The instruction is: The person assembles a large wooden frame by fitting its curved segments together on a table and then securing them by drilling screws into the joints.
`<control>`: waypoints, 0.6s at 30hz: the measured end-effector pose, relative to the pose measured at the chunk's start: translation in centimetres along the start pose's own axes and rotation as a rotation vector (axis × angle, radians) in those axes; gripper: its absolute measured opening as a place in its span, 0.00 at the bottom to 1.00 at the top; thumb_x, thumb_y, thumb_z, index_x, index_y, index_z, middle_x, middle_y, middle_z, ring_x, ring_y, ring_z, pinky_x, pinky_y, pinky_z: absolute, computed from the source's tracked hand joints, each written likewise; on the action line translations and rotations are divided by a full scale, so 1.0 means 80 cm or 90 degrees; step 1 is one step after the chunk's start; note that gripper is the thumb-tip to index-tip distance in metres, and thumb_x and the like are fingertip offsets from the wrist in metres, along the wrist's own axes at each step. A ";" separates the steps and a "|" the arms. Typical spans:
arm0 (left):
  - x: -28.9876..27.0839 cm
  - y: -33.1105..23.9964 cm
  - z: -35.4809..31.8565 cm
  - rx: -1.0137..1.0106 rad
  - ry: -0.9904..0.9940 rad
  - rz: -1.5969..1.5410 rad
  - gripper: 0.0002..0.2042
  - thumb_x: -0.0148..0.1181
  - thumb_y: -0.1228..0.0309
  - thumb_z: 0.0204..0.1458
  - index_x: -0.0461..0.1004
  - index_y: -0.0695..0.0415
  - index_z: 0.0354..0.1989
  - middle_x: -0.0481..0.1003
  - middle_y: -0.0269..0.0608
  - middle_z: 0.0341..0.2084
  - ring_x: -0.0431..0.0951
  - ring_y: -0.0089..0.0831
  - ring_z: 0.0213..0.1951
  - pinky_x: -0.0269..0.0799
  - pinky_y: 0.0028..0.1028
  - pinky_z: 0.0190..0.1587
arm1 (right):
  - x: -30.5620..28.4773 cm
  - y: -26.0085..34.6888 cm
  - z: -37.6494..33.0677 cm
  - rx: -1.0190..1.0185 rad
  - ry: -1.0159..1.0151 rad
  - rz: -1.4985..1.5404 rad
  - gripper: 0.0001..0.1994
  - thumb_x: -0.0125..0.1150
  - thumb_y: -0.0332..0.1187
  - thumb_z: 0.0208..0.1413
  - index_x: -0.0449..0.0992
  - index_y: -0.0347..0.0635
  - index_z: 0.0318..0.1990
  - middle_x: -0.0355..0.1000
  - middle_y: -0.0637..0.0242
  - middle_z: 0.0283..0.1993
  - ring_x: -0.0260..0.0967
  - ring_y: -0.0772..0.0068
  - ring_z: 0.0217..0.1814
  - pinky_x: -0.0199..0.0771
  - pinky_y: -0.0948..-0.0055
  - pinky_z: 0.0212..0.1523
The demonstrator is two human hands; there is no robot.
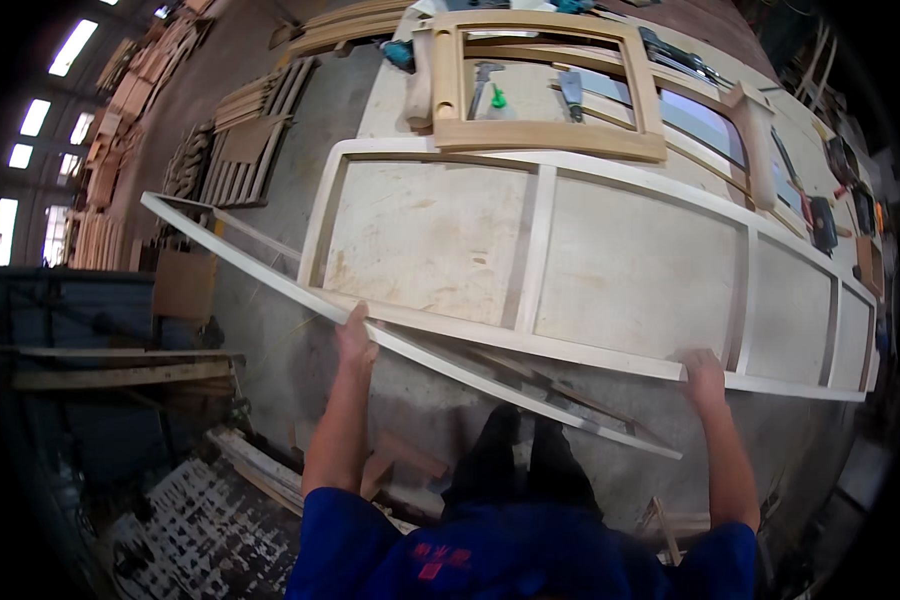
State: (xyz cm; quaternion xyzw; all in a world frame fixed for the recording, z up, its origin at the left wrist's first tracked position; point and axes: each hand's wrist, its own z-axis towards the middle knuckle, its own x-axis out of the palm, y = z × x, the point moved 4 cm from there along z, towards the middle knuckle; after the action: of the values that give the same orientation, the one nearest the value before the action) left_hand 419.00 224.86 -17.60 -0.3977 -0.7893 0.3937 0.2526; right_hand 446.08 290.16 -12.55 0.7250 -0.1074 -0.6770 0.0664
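A long, pale wooden frame (537, 250) with several crosspieces lies across the workbench, its near rail jutting past the bench edge. My left hand (356, 338) is closed at the near rail's left part, where a second slim pale wooden frame (530, 399) hangs slanted below the first. That second frame runs from the upper left down toward my legs, and its rail passes at my left fingers. Farther right, my right hand (704, 378) grips the near rail of the long frame, fingers over its top. Both thumbs are largely hidden.
Beyond the long frame, a smaller yellowish wooden frame (548, 138) rests on the workbench (378, 112). Around it are a scraper (571, 95), a teal power tool (400, 55) and other tools. Slatted wooden parts (255, 140) stand on the floor at left. Boards lie near my feet.
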 end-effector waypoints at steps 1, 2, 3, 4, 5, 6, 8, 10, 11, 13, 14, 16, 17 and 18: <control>0.009 0.000 -0.016 -0.008 -0.004 -0.006 0.22 0.61 0.73 0.59 0.66 0.58 0.61 0.71 0.44 0.51 0.74 0.39 0.50 0.75 0.44 0.45 | -0.008 0.001 0.005 0.026 0.019 0.023 0.24 0.81 0.32 0.30 0.79 0.46 0.41 0.74 0.61 0.44 0.70 0.51 0.50 0.73 0.54 0.50; 0.007 -0.001 -0.024 -0.014 -0.008 -0.011 0.22 0.61 0.73 0.59 0.66 0.57 0.61 0.70 0.43 0.52 0.74 0.38 0.50 0.75 0.44 0.45 | -0.018 0.014 0.009 0.051 0.037 0.047 0.25 0.81 0.30 0.31 0.80 0.47 0.43 0.75 0.61 0.44 0.70 0.51 0.51 0.73 0.54 0.52; 0.004 -0.002 -0.022 -0.010 -0.005 -0.016 0.21 0.61 0.74 0.59 0.66 0.57 0.60 0.70 0.43 0.51 0.74 0.38 0.49 0.75 0.43 0.44 | -0.025 0.024 0.013 0.080 0.055 0.072 0.25 0.80 0.28 0.31 0.81 0.48 0.45 0.76 0.61 0.44 0.71 0.51 0.51 0.73 0.55 0.53; 0.003 0.000 -0.022 -0.010 0.001 -0.020 0.20 0.61 0.74 0.59 0.66 0.57 0.59 0.70 0.42 0.50 0.74 0.37 0.49 0.75 0.42 0.43 | -0.029 0.030 0.016 0.076 0.055 0.071 0.26 0.81 0.28 0.30 0.81 0.48 0.45 0.75 0.61 0.45 0.70 0.51 0.52 0.73 0.55 0.53; 0.002 0.002 -0.022 -0.010 0.008 -0.024 0.19 0.60 0.74 0.59 0.66 0.57 0.58 0.69 0.42 0.50 0.74 0.36 0.48 0.75 0.42 0.42 | -0.034 0.035 0.020 0.074 0.055 0.071 0.28 0.81 0.29 0.29 0.81 0.48 0.45 0.75 0.61 0.45 0.70 0.51 0.52 0.73 0.55 0.53; 0.001 0.005 -0.023 -0.013 -0.008 -0.020 0.18 0.60 0.74 0.59 0.66 0.58 0.56 0.70 0.42 0.47 0.74 0.36 0.46 0.76 0.40 0.41 | -0.037 0.037 0.022 0.073 0.054 0.070 0.29 0.82 0.30 0.28 0.81 0.48 0.46 0.75 0.62 0.45 0.70 0.51 0.52 0.73 0.55 0.52; 0.012 0.007 -0.026 -0.017 -0.030 -0.016 0.15 0.60 0.74 0.59 0.67 0.59 0.53 0.71 0.42 0.43 0.76 0.34 0.41 0.76 0.37 0.38 | -0.034 0.032 0.021 0.048 0.069 0.061 0.27 0.81 0.32 0.32 0.79 0.46 0.45 0.74 0.60 0.45 0.69 0.50 0.52 0.72 0.54 0.52; -0.002 0.010 -0.021 -0.017 0.005 -0.010 0.13 0.60 0.75 0.59 0.68 0.62 0.50 0.72 0.41 0.37 0.76 0.34 0.35 0.77 0.34 0.35 | -0.032 0.038 0.025 0.038 0.079 0.060 0.26 0.81 0.33 0.34 0.78 0.45 0.46 0.74 0.59 0.45 0.69 0.50 0.52 0.71 0.54 0.53; -0.017 0.009 -0.019 -0.013 0.016 -0.008 0.12 0.60 0.75 0.59 0.69 0.63 0.49 0.73 0.41 0.34 0.77 0.34 0.32 0.77 0.32 0.34 | -0.031 0.047 0.030 0.038 0.082 0.064 0.26 0.81 0.33 0.35 0.78 0.45 0.46 0.74 0.59 0.46 0.69 0.50 0.53 0.71 0.53 0.53; -0.044 0.018 -0.021 -0.006 0.015 -0.027 0.11 0.61 0.75 0.58 0.70 0.64 0.46 0.73 0.41 0.31 0.77 0.33 0.29 0.77 0.31 0.33 | -0.027 0.073 0.038 0.032 0.052 0.064 0.26 0.80 0.32 0.35 0.78 0.45 0.46 0.73 0.57 0.47 0.68 0.49 0.53 0.71 0.53 0.53; -0.054 0.020 -0.028 0.005 0.005 -0.037 0.10 0.61 0.75 0.58 0.71 0.65 0.45 0.74 0.41 0.29 0.77 0.33 0.28 0.77 0.30 0.32 | -0.027 0.088 0.033 0.024 0.016 0.066 0.26 0.80 0.32 0.35 0.78 0.44 0.47 0.73 0.57 0.48 0.68 0.48 0.54 0.71 0.53 0.54; -0.033 0.019 -0.063 0.003 -0.023 0.002 0.13 0.63 0.74 0.56 0.71 0.67 0.46 0.76 0.44 0.33 0.80 0.34 0.29 0.77 0.33 0.32 | -0.026 0.122 0.022 -0.023 -0.015 0.127 0.28 0.80 0.32 0.36 0.77 0.43 0.49 0.73 0.54 0.51 0.68 0.46 0.55 0.70 0.53 0.55; -0.028 0.016 -0.077 0.012 -0.029 -0.049 0.12 0.64 0.74 0.56 0.71 0.66 0.44 0.76 0.44 0.31 0.79 0.34 0.26 0.77 0.34 0.30 | -0.024 0.145 0.008 -0.059 -0.010 0.184 0.30 0.81 0.33 0.36 0.77 0.42 0.51 0.72 0.53 0.53 0.67 0.45 0.57 0.70 0.53 0.57; -0.027 0.013 -0.075 0.055 -0.053 -0.043 0.11 0.64 0.75 0.56 0.70 0.65 0.42 0.75 0.44 0.29 0.78 0.33 0.25 0.76 0.33 0.27 | 0.016 0.153 -0.021 -0.020 0.021 0.276 0.32 0.81 0.33 0.36 0.76 0.41 0.54 0.72 0.52 0.54 0.68 0.45 0.58 0.70 0.53 0.59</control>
State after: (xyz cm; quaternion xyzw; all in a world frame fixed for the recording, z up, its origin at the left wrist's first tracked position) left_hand 424.94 225.97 -15.31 -0.3429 -0.7945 0.4347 0.2494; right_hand 446.99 277.92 -10.71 0.6950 -0.2494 -0.6363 0.2233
